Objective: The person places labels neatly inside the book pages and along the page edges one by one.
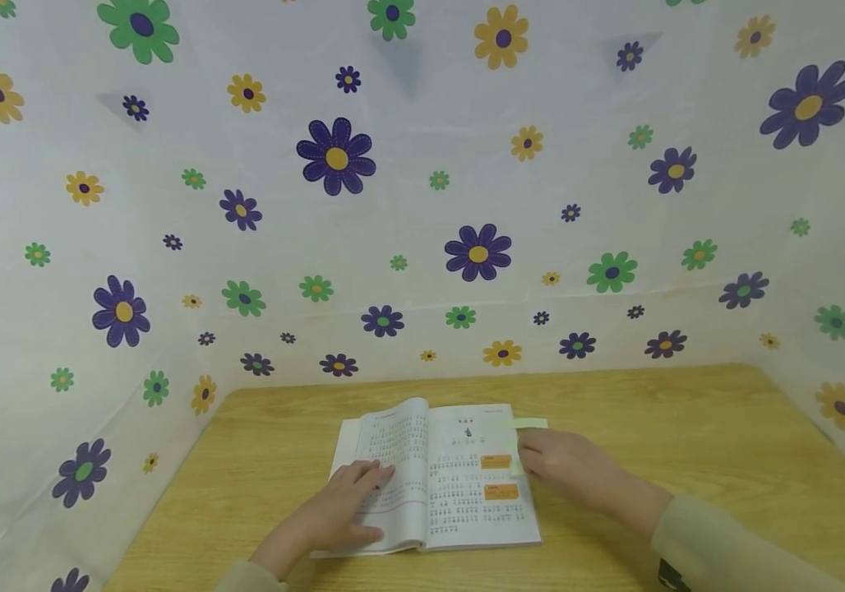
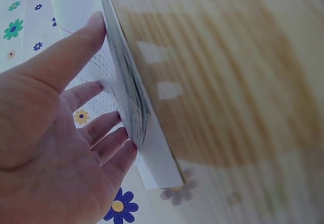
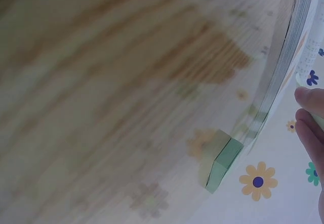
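Note:
An open book lies on the table, its pages covered in printed text with two orange boxes on the right-hand page. My left hand rests on the left-hand page with fingers spread; in the left wrist view its fingertips touch the page near the edge. At the right edge of the book, my right hand pinches a pale green sticky strip between thumb and fingers. Another pale green sticky strip sticks out past the page edge just above that hand; the right wrist view shows this strip bent.
The wood-grain table extends around the book on every side. A white sheet printed with purple, green and yellow flowers hangs behind the table and along both its sides.

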A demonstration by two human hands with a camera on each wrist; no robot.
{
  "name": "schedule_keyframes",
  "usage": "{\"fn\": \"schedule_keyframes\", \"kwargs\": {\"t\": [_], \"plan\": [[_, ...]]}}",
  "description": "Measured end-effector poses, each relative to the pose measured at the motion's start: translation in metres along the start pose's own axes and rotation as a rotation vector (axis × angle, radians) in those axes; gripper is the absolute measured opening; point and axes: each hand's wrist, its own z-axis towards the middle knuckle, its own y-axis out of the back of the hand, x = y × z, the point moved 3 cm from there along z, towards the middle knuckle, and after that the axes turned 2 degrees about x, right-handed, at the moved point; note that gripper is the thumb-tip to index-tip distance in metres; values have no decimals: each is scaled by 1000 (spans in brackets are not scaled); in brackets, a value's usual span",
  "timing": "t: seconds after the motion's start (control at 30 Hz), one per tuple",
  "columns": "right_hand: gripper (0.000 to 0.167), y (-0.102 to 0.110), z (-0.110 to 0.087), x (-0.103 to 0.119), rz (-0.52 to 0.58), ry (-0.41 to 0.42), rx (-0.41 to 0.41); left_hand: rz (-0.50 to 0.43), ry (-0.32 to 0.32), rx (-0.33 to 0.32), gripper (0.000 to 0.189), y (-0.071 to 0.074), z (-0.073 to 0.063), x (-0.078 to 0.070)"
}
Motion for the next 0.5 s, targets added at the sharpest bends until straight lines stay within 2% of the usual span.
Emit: {"fn": "schedule_keyframes", "kwargs": {"t": [0.5], "plan": [[17,-5,2,1,12,11,26,6,-11,-6,85,0,1,1]]}}
